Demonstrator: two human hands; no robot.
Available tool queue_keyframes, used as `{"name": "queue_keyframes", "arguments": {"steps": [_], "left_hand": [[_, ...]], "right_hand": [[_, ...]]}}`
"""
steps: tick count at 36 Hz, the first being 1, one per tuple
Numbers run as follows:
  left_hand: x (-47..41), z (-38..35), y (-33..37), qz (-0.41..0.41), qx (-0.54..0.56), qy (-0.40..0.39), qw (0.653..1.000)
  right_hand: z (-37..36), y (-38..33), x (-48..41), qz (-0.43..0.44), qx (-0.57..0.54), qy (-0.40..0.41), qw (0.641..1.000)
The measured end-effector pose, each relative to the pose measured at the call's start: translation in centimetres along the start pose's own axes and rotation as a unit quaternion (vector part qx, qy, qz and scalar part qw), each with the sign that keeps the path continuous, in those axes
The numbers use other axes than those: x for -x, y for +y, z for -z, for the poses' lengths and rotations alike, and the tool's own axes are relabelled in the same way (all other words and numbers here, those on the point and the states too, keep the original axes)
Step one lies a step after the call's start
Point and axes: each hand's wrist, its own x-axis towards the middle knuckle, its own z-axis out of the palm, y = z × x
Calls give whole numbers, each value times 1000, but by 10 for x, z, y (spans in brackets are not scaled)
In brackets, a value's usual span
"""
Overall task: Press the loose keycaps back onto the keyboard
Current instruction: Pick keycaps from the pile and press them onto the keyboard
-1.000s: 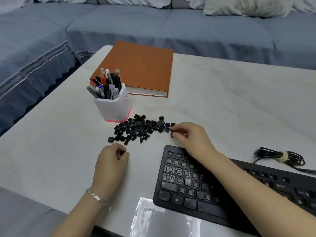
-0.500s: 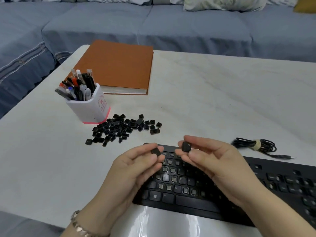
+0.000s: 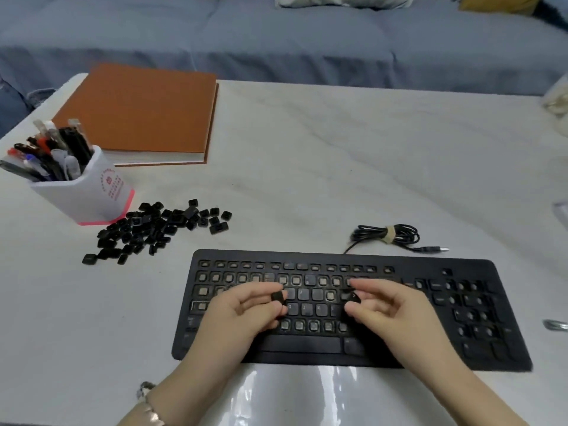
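fingers pinch a keycap each: left hand, right hand | keyboard near table's front edge

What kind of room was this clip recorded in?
Probably a living room used as a work spot: a blue-grey sofa runs behind the white table, which carries a pen holder and an orange book.

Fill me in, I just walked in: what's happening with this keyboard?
A person is refitting keys. The left hand pinches a black keycap and the right hand pinches a second keycap, both held over the middle rows of the keyboard. Neither is pressed in yet. Many sockets are bare, and a pile of loose keycaps lies beside the pen holder.
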Motion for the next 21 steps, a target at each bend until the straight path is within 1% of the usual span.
{"name": "queue_keyframes", "arguments": {"steps": [6,11,16,21], "left_hand": [[-6,-31,-11,-33,-107,-32,993],[-9,-53,-20,-74,-145,-62,985],[-12,-65,-29,-98,-158,-74,980],[-12,-72,-36,-96,-164,-75,979]], "right_hand": [[62,26,16,31,124,73,989],[111,37,26,73,191,105,973],[144,44,22,46,195,157,967],[157,46,8,73,219,155,960]]}}
